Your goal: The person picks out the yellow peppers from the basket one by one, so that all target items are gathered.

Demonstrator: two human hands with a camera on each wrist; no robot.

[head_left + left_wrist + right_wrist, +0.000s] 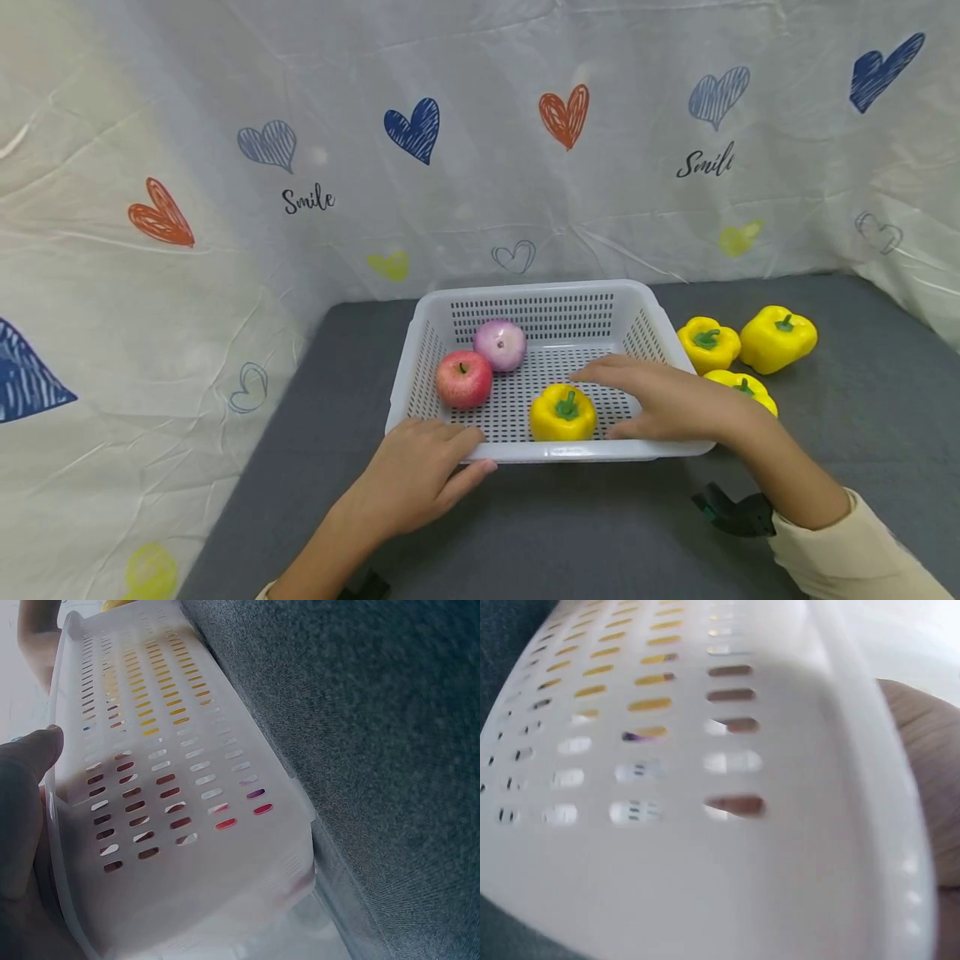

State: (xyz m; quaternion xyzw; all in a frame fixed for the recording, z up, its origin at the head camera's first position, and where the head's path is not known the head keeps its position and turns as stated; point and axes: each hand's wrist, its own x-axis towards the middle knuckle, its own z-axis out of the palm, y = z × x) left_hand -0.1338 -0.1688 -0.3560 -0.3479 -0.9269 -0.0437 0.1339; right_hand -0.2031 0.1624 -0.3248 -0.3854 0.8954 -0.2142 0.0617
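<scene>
A white slotted plastic basket [585, 452] stands on the dark grey table, holding a red apple [463, 381], a purple onion [500, 345] and a yellow bell pepper [555, 423]. At the front left corner, my left hand [420, 475] grips the rim, fingers inside and thumb [34, 754] outside. My right hand [675, 400] reaches over the front right corner into the basket. Its fingers and thumb are spread apart just right of the yellow pepper, with nothing held between them. In the right wrist view, the basket's wall hides most of this hand [926, 772].
Three more yellow bell peppers, one of them at the back right [777, 340], sit on the table [862, 417] to the right of the basket. The right forearm partly covers the nearest one [750, 387]. A white curtain [480, 192] with printed hearts hangs behind and at the left.
</scene>
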